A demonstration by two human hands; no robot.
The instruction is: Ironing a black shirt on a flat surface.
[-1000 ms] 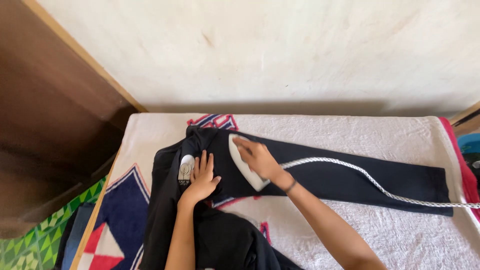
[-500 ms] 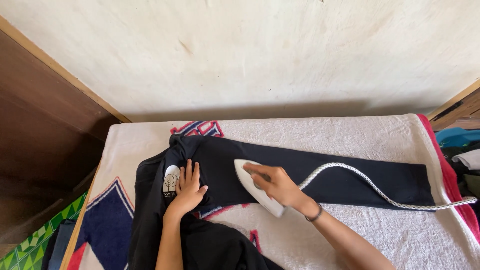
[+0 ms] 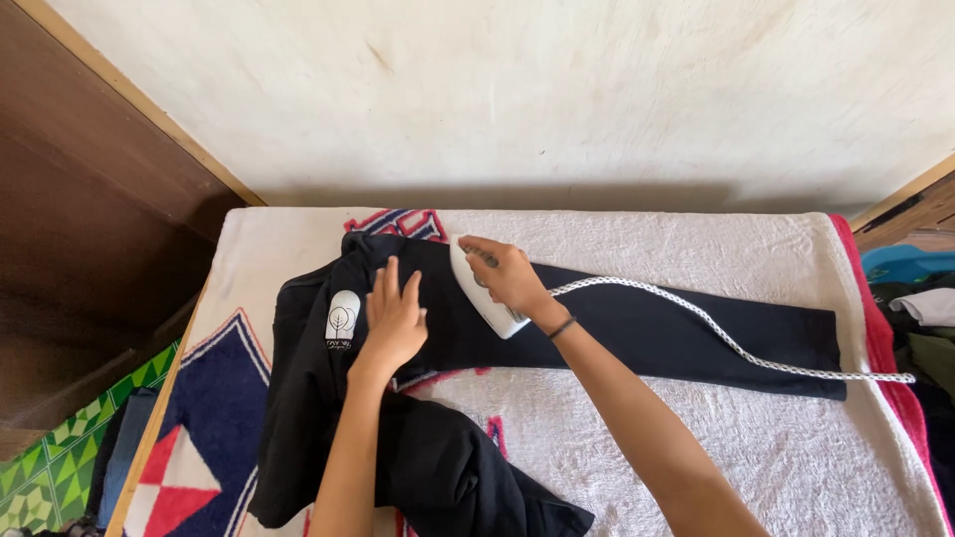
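A white iron is held on a dark long-sleeved garment spread over a towel-covered worktop.

The right hand is clamped around the handle of the iron, which rests on the sleeve where it meets the shoulder, with the braided white cord trailing across the sleeve toward the right edge. The left hand is laid flat, fingers spread and closed on nothing, on the chest just beside a pale oval label. The garment is judged soft, light and limp, liable to bunch or slide on the towel, so it is best pinned flat by the palm near the seam; the iron is judged rigid, fairly heavy and hot beneath, to be taken only by its handle.
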